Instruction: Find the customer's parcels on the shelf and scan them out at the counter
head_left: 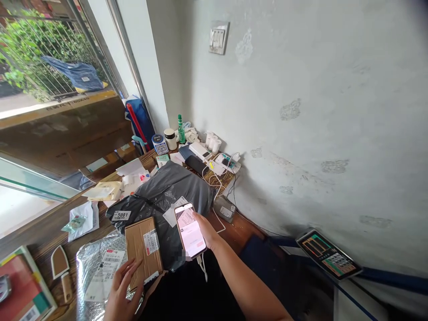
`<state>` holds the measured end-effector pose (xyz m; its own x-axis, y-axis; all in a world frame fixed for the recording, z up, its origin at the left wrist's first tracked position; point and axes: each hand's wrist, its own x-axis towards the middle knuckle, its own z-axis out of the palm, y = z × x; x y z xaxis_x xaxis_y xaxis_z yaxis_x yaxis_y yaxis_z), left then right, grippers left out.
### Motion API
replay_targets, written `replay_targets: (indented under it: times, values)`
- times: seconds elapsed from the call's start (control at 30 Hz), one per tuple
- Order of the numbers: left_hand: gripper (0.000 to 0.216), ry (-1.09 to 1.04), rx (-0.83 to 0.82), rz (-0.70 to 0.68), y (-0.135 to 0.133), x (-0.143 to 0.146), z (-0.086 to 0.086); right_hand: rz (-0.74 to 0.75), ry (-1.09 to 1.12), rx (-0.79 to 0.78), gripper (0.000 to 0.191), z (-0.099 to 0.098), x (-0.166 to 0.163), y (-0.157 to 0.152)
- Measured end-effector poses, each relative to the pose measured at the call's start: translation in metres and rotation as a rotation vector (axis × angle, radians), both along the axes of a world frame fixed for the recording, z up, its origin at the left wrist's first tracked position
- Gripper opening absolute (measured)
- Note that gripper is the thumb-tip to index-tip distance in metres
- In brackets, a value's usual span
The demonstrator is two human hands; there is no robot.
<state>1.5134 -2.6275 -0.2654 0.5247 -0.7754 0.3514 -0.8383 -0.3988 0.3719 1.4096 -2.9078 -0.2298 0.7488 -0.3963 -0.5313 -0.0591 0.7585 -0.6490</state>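
Observation:
My right hand [206, 229] is closed around a smartphone [191, 232] with a lit screen, held over a black plastic parcel [180, 183]. A white cable hangs from the phone's lower end. My left hand [124, 290] has its fingers spread, the tips touching the lower left of a brown cardboard box [137, 236] with a shipping label [151, 242]. Beneath that hand and box lies a silver bubble mailer [85, 263] bearing a white label [105, 274]. Another label, marked 5001 [121, 216], is on the black parcel.
At left lie a knife [60, 263] and a red-covered book [20, 281]. A green bottle [181, 129], white-labelled jar [170, 139], paper rolls [213, 142] and power strip [229, 162] stand along the wall. A scale display [329, 254] is at lower right.

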Motion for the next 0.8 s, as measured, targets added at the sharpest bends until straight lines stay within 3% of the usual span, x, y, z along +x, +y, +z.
replay_targets:
  times: [0.17,0.4,0.57,0.67,0.8]
  values:
    - [0.037,-0.040,0.030,-0.005,0.005,0.008,-0.002,-0.005,-0.001,0.027,0.048,0.004,0.002,0.001]
    - [0.032,0.012,-0.024,0.026,-0.008,0.000,0.009,-0.004,-0.003,0.039,0.055,0.009,0.004,-0.001]
    - [0.034,0.059,-0.047,0.054,-0.006,0.004,0.001,0.003,-0.023,0.058,0.055,0.008,0.003,-0.001]
    - [0.037,0.293,-0.067,0.122,-0.013,0.008,-0.001,-0.001,-0.034,0.099,0.049,0.003,0.001,-0.002]
    - [0.057,0.958,-0.101,0.205,-0.055,0.005,0.022,0.027,-0.114,0.103,0.041,0.008,0.000,-0.004]
